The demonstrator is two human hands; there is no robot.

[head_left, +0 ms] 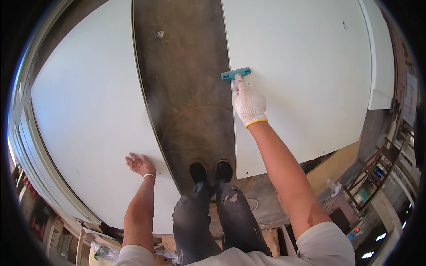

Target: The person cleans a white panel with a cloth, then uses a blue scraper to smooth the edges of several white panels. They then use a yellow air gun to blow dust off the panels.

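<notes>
My right hand [250, 103], in a white knitted glove with a yellow cuff, grips a teal scraper [236, 73]. The scraper's wide head lies across the left edge of the right white panel [306, 84], with one finger stretched along its back. My left hand [141, 165] is bare, with a pale band at the wrist. Its fingers are spread near the right edge of the left white panel [88, 106]; whether the palm presses on the surface I cannot tell.
Between the panels runs a strip of brown floor [186, 66], where my dark shoes [224, 170] stand. A small light scrap [159, 35] lies there. A narrow white board [377, 53] borders the right panel. A dark metal frame [373, 173] and clutter fill the lower right.
</notes>
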